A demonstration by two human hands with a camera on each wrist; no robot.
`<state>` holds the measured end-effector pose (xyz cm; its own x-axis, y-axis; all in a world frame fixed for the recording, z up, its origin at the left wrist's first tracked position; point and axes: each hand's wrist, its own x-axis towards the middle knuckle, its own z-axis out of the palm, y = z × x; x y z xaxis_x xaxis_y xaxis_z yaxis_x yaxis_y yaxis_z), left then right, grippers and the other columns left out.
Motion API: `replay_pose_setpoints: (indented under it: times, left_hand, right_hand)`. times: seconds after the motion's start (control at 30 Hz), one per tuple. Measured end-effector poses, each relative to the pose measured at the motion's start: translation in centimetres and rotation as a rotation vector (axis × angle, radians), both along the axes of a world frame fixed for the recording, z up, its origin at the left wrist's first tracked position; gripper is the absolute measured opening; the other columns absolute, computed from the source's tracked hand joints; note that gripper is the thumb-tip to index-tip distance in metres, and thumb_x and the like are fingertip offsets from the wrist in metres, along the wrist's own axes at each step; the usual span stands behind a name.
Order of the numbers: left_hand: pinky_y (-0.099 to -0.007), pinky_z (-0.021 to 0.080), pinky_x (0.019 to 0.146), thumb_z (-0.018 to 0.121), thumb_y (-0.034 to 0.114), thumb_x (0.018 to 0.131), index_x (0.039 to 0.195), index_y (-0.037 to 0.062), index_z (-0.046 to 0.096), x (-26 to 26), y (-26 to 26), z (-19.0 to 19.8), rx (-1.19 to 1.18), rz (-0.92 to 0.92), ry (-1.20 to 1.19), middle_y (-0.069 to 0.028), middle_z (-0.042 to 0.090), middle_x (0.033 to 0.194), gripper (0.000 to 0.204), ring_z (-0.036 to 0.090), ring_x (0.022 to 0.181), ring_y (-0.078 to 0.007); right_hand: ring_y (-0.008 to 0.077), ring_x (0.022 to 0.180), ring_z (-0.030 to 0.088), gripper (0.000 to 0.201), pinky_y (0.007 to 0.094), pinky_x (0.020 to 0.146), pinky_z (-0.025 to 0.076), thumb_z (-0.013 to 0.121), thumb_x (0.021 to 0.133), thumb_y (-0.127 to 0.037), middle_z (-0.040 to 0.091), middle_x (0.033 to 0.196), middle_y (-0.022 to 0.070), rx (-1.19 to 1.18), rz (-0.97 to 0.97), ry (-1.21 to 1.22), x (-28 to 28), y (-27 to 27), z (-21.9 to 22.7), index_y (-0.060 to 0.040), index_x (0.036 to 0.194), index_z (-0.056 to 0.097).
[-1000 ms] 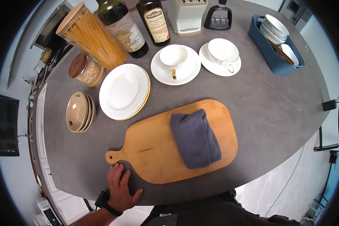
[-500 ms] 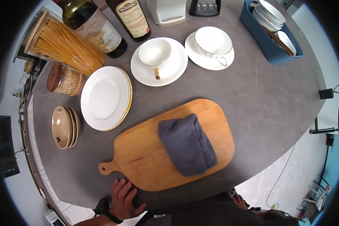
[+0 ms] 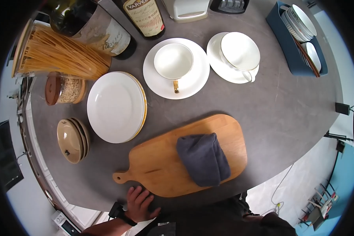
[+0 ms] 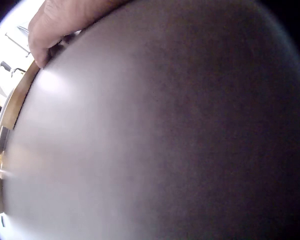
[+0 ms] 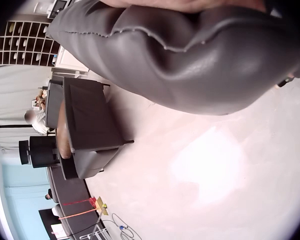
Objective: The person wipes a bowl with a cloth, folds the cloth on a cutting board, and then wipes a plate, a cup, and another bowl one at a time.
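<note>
My left hand [image 3: 139, 204] rests on the table by the near edge of the wooden board [image 3: 157, 157], fingers spread and holding nothing. The left wrist view shows its fingers [image 4: 65, 20] bent down to the tabletop. A folded dark grey cloth [image 3: 203, 159] lies on the right part of the board, touched by neither hand. In the right wrist view, part of my right hand [image 5: 190, 5] lies against a grey, leather-like padded surface [image 5: 200, 65]; its fingertips are out of sight.
Stacked plates [image 3: 116, 108] and beige bowls [image 3: 70, 141] stand left. Behind are two cups on saucers, a pasta jar [image 3: 63, 55], an oat jar [image 3: 69, 89] and bottles. A blue basket [image 3: 293, 51] holds bowls at far right. A chair [image 5: 92, 115] stands on the floor.
The head view has shifted and moved closer to the cups and plates. My left hand stays beside the board. The skin seen by the lower right table edge half a second ago is now mostly hidden.
</note>
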<state>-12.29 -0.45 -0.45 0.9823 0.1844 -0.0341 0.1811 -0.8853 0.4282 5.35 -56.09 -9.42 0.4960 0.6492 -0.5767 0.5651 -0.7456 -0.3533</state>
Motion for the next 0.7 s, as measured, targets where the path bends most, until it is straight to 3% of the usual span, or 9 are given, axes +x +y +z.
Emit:
replay_pose_setpoints:
  times: [0.23,0.43,0.5,0.7]
  left_hand:
    - [-0.0638,0.032,0.125,0.087,0.050,0.079,0.133,0.0114,0.062,0.7,0.1,0.2,0.033,-0.007,-0.040,-0.0132,0.055,0.147,0.070,0.045,0.147,-0.0398]
    - [-0.0658,0.034,0.124,0.086,0.049,0.080,0.136,0.0105,0.059,0.2,-0.5,0.4,0.066,-0.001,-0.061,-0.0151,0.055,0.147,0.072,0.046,0.147,-0.0416]
    - [-0.0712,0.035,0.121,0.087,0.044,0.079,0.136,0.0068,0.058,0.2,-0.7,-0.1,0.054,-0.018,-0.098,-0.0199,0.053,0.151,0.074,0.047,0.148,-0.0475]
    - [-0.0676,0.037,0.122,0.085,0.038,0.084,0.133,0.0042,0.062,1.2,-1.6,1.6,0.103,-0.006,-0.204,-0.0212,0.057,0.147,0.064,0.049,0.146,-0.0471]
  right_hand:
    - [0.0398,0.140,0.056,0.037,0.0631,0.107,0.048,0.067,0.091,-0.038,0.069,0.137,0.0160,0.014,-0.026,0.039,0.7,-0.1,3.3,-0.0126,0.115,0.079]
    - [0.0393,0.138,0.057,0.036,0.0623,0.105,0.049,0.068,0.091,-0.038,0.070,0.135,0.0156,0.078,-0.010,-0.016,1.5,-2.7,-0.7,-0.0125,0.114,0.079]
    - [0.0391,0.137,0.058,0.036,0.0620,0.105,0.050,0.068,0.091,-0.038,0.070,0.134,0.0154,0.109,-0.011,-0.065,1.6,-4.1,-2.8,-0.0125,0.114,0.079]
    - [0.0385,0.134,0.059,0.035,0.0611,0.103,0.051,0.068,0.091,-0.037,0.071,0.132,0.0150,0.188,0.047,-0.128,1.2,-8.8,-3.8,-0.0125,0.114,0.079]
